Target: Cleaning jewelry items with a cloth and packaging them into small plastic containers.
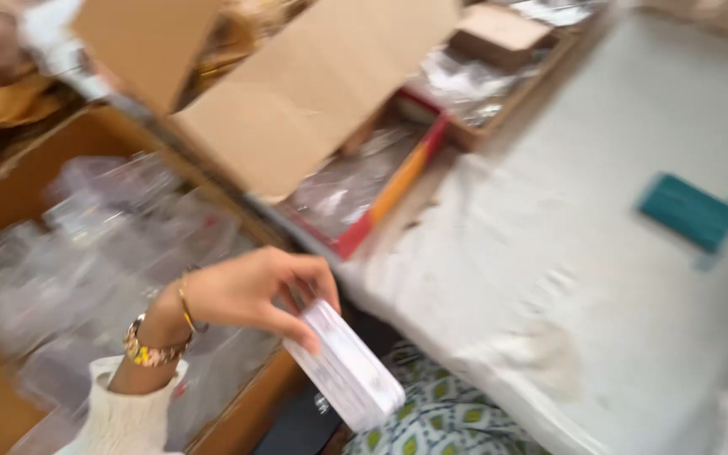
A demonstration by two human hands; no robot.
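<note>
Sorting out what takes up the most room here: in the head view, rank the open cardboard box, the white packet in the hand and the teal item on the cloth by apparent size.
1. Cardboard box, clearly largest.
2. White packet, though it is nearer the camera.
3. Teal item; farther away, so this gap is unsure.

My left hand (250, 291) reaches in from the lower left, forearm rising out of a cream knitted sleeve, bangles at the wrist. The wrist is bent, fingers (297, 333) curled downward, thumb opposed, the grip closed. My right hand is out of view.
</note>
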